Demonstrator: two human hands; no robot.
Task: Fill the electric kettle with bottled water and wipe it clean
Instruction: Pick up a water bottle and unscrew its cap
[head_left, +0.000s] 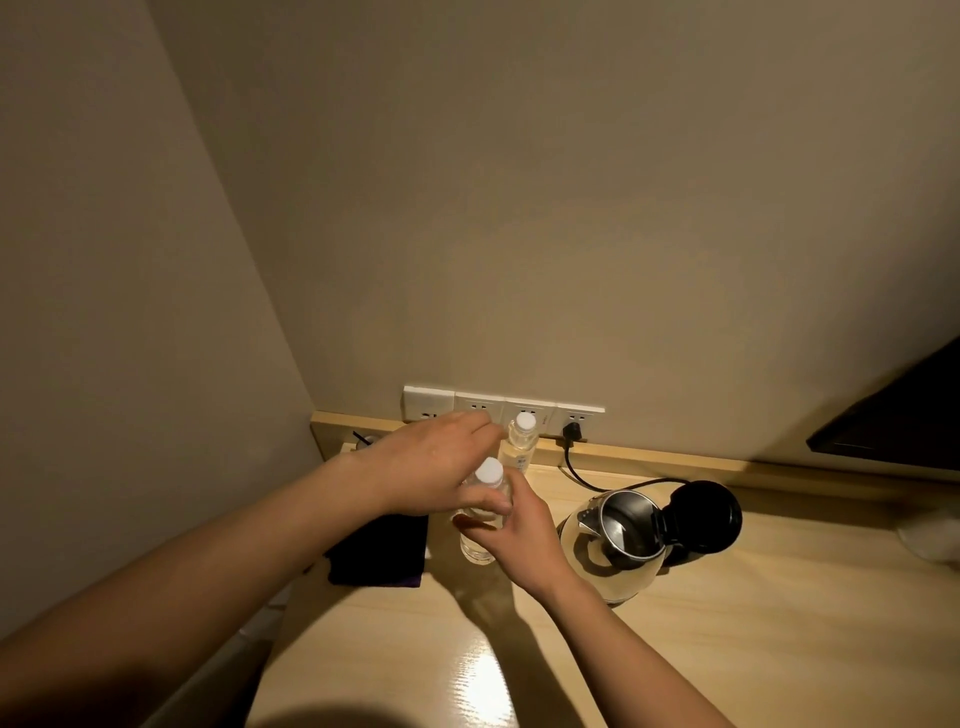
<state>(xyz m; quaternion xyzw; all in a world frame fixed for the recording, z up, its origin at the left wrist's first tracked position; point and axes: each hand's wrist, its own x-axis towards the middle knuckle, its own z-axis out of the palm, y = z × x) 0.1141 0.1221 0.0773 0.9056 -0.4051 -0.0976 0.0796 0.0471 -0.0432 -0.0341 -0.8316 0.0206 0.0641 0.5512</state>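
Note:
A clear water bottle (480, 543) with a white cap stands on the wooden desk (727, 623). My right hand (511, 535) is wrapped around its body from the right. My left hand (436, 467) grips its upper part from the left, just below the cap. A second capped bottle (521, 441) stands behind, by the wall. The steel electric kettle (623, 530) sits to the right on its base, its black lid (706, 514) flipped open. A dark folded cloth (379, 551) lies left of the held bottle.
A row of white wall sockets (501, 408) runs behind the bottles, with the kettle's black plug (571, 431) and cord in the rightmost one. A wall closes the left side. A dark panel (893, 415) hangs at right; something white lies at the desk's right edge (930, 535).

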